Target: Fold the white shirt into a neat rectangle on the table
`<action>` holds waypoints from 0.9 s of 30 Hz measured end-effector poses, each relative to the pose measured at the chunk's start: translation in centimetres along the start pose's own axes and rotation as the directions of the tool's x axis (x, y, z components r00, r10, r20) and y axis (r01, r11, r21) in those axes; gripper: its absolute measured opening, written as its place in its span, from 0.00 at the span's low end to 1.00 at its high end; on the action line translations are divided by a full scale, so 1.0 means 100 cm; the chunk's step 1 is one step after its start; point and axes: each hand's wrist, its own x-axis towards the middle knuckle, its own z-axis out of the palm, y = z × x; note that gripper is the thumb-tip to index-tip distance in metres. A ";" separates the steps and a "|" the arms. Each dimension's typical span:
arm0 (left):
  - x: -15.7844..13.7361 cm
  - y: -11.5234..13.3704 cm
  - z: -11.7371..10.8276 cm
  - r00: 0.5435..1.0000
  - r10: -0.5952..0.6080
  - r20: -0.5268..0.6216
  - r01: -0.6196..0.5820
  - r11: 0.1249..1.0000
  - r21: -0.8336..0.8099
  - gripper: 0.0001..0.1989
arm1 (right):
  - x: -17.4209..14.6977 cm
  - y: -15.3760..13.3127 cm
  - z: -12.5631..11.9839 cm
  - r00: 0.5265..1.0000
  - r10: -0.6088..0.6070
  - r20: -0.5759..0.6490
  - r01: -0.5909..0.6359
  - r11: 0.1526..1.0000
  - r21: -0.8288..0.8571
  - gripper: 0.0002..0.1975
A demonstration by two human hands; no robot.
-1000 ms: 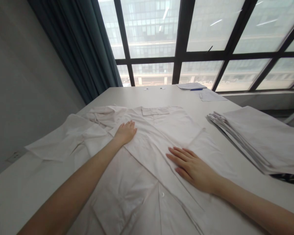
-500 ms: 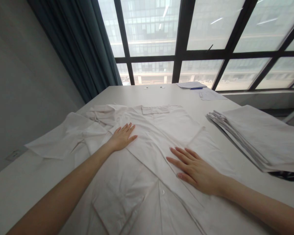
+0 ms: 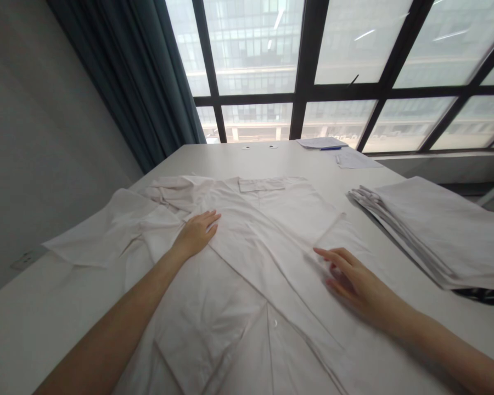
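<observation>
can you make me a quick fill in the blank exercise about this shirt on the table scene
1. The left hand lies flat on the white ____, spread on the table.
2. The right hand rests near the garment's ____ edge.
3. A stack of folded cloth sits to the ____ of the spread garment.
4. A dark ____ hangs beside the window at the left.

Missing words: shirt; right; right; curtain

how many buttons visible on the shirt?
1. A small white button sits on the placket of the spread shirt, near the bottom centre, between the left hand and right hand. Others may be hidden in folds.
</observation>
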 end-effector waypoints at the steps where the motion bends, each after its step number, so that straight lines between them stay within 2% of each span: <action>1: 0.000 -0.001 0.001 1.000 0.011 -0.001 -0.011 1.000 -0.013 0.26 | 0.000 0.000 0.001 1.000 0.029 -0.012 -0.029 0.999 0.017 0.24; 5: -0.002 -0.005 0.002 0.997 0.075 0.013 -0.075 0.996 -0.051 0.25 | -0.003 -0.003 0.001 0.994 0.111 0.002 -0.111 0.994 0.024 0.25; 10: -0.006 -0.004 0.000 0.988 0.133 0.077 -0.130 0.990 -0.044 0.25 | -0.004 -0.011 -0.012 0.960 0.239 0.145 -0.238 0.971 -0.024 0.26; 15: -0.007 -0.002 -0.001 0.988 0.108 0.113 -0.107 0.994 -0.015 0.24 | -0.004 -0.012 -0.024 0.958 0.240 0.156 -0.242 0.970 -0.005 0.23; 19: -0.006 -0.001 -0.002 0.987 0.104 0.125 -0.105 0.994 0.005 0.24 | -0.003 -0.006 -0.025 0.958 0.233 0.170 -0.221 0.971 -0.089 0.20; 21: -0.006 0.001 -0.003 0.987 0.092 0.133 -0.097 0.995 0.034 0.24 | -0.003 -0.002 -0.024 0.962 0.214 0.168 -0.186 0.968 -0.168 0.19; 23: -0.007 0.008 -0.006 0.987 0.084 0.138 -0.094 0.993 0.067 0.23 | -0.004 -0.002 -0.022 0.984 0.143 0.107 -0.115 0.965 -0.234 0.19; 25: -0.010 0.020 -0.010 0.981 0.117 0.152 -0.127 0.990 0.058 0.23 | -0.005 -0.006 -0.019 0.999 0.010 0.046 0.002 0.966 -0.259 0.17; 27: -0.014 0.037 -0.015 0.959 0.220 0.180 -0.220 0.975 -0.021 0.24 | -0.007 -0.016 -0.015 0.988 -0.137 0.066 0.149 0.962 -0.228 0.16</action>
